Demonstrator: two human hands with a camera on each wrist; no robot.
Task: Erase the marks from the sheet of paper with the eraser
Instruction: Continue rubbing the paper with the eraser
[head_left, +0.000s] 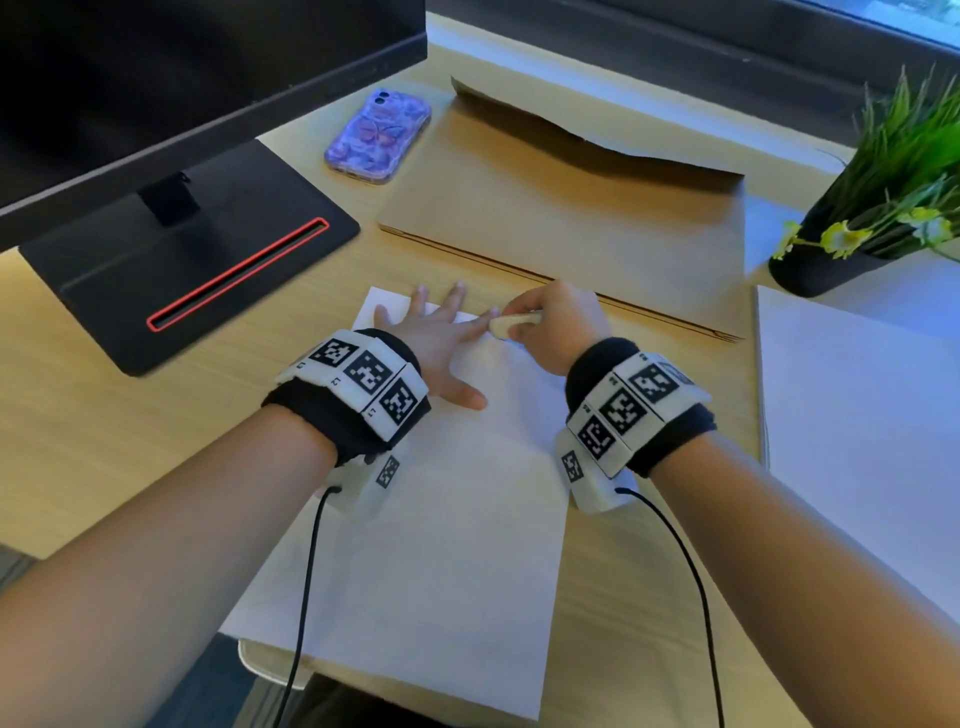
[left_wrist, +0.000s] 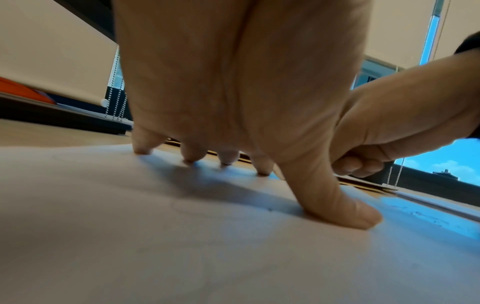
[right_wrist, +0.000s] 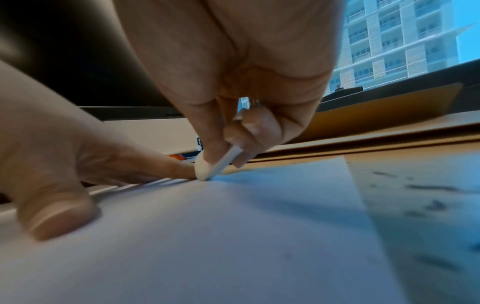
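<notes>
A white sheet of paper (head_left: 447, 530) lies on the wooden desk in front of me. My left hand (head_left: 441, 332) presses flat on its far end with fingers spread, fingertips (left_wrist: 189, 158) and thumb down on the sheet of paper (left_wrist: 182, 246). My right hand (head_left: 550, 322) pinches a white eraser (head_left: 511, 325) between thumb and fingers. The eraser (right_wrist: 215, 164) touches the paper (right_wrist: 233, 236) with its lower corner, right beside my left index finger. Faint pencil lines show on the sheet in the left wrist view.
A flat cardboard box (head_left: 566, 208) lies just beyond the sheet. A monitor base (head_left: 208, 260) stands at the left, a purple-cased phone (head_left: 379, 137) behind it. A potted plant (head_left: 883, 192) and more white paper (head_left: 857, 415) are at the right.
</notes>
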